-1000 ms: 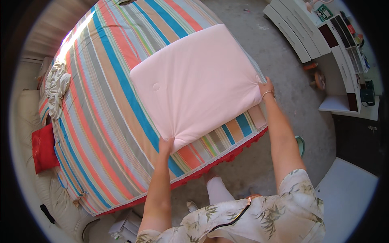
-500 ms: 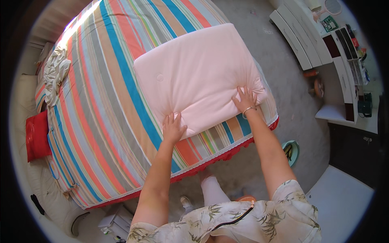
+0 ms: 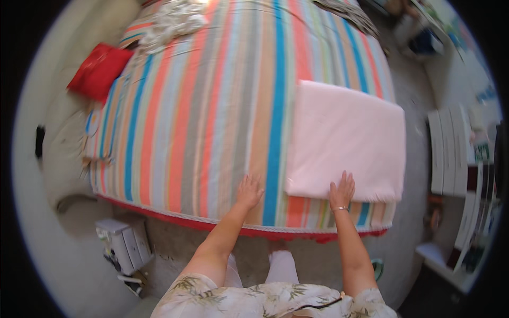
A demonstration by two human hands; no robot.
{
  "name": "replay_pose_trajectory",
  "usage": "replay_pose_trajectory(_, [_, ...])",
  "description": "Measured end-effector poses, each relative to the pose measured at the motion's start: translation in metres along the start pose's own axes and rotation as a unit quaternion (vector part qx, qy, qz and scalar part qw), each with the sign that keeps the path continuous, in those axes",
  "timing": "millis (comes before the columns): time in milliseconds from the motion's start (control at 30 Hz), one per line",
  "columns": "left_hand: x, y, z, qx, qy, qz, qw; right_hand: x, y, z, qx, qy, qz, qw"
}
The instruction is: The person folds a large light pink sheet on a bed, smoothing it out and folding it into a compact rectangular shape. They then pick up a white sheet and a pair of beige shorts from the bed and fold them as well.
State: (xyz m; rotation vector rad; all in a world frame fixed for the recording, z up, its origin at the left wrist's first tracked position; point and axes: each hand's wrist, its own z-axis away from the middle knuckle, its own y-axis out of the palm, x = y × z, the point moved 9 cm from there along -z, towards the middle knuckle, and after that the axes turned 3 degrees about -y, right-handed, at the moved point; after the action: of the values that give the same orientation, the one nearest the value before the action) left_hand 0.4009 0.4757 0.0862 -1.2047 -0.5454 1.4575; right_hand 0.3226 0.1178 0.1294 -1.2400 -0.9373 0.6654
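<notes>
A pale pink, thickly padded square, like a folded quilt point(image 3: 347, 140), lies flat on the right part of a bed with a striped bedspread point(image 3: 228, 106). My right hand point(image 3: 343, 192), a bracelet on its wrist, is at the quilt's near edge, fingers stretched out over it and nothing gripped. To the left of the quilt, apart from it, my left hand point(image 3: 250, 192) is over the striped cloth with fingers extended. Whether its palm presses on the cloth I cannot tell.
A red cushion point(image 3: 99, 73) and crumpled pale cloth point(image 3: 172, 25) are at the bed's far left. Dark cloth point(image 3: 350, 15) lies at the far right corner. A white drawer unit point(image 3: 448, 151) stands to the right, a small cabinet point(image 3: 124, 244) at the near left.
My left hand has left the quilt and moved left onto the bedspread. The right hand stays at the quilt's near edge, no longer pressing creases into it. The view has swung left.
</notes>
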Motion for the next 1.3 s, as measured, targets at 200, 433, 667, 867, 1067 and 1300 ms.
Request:
replay_pose_trajectory(200, [0.164, -0.048, -0.003, 0.024, -0.132, 0.006, 0.991, 0.194, 0.027, 0.006, 0.006, -0.22, -0.073, 0.973])
replay_pose_trajectory(433, [0.348, -0.117, -0.057, -0.097, -0.142, -0.032, 0.985, 0.36, 0.162, -0.034, 0.134, -0.186, -0.084, 0.97])
replay_pose_trajectory(667, [0.513, -0.215, -0.153, -0.114, -0.176, -0.087, 0.974, 0.558, 0.24, -0.093, 0.089, -0.069, -0.003, 0.994])
replay_pose_trajectory(867, [0.592, -0.296, -0.294, -0.233, -0.159, -0.16, 0.946, 0.607, 0.268, -0.117, 0.047, -0.083, 0.038, 0.995])
replay_pose_trajectory(1067, [0.615, -0.331, -0.361, -0.298, -0.203, -0.166, 0.918, 0.609, 0.273, -0.126, 0.048, -0.124, 0.066, 0.989])
replay_pose_trajectory(1300, [0.627, -0.344, -0.371, -0.341, -0.258, -0.136, 0.894, 0.607, 0.27, -0.13, 0.081, -0.116, 0.067, 0.988])
